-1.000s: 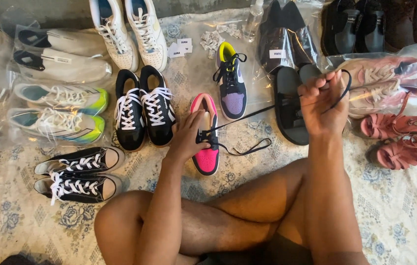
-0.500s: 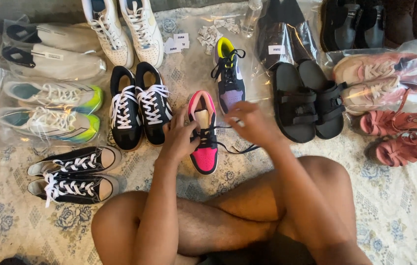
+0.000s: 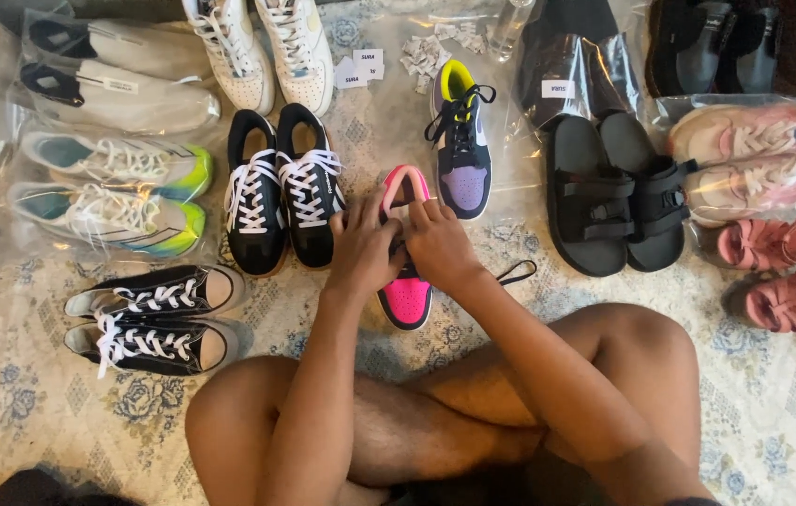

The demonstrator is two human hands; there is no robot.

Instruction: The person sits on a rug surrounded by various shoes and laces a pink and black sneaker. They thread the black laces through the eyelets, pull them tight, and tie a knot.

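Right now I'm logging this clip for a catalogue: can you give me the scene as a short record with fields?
Setting: patterned rug, person sitting cross-legged
Left hand: on the pink shoe, at its laces
Right hand: on the same shoe, fingers at the laces
Lace: black lace end trailing right of the shoe
Nearby: purple shoe, black sneakers, black sandals

Lighting: soft, warm, even indoor light, falling from above. Shadows: faint ones sitting under the black sandals point(image 3: 615, 192) and the crossed legs. Glare: clear plastic bags point(image 3: 60, 141) at left catching pale sheen. Focus: sharp centrally; corners darkening and bending slightly.
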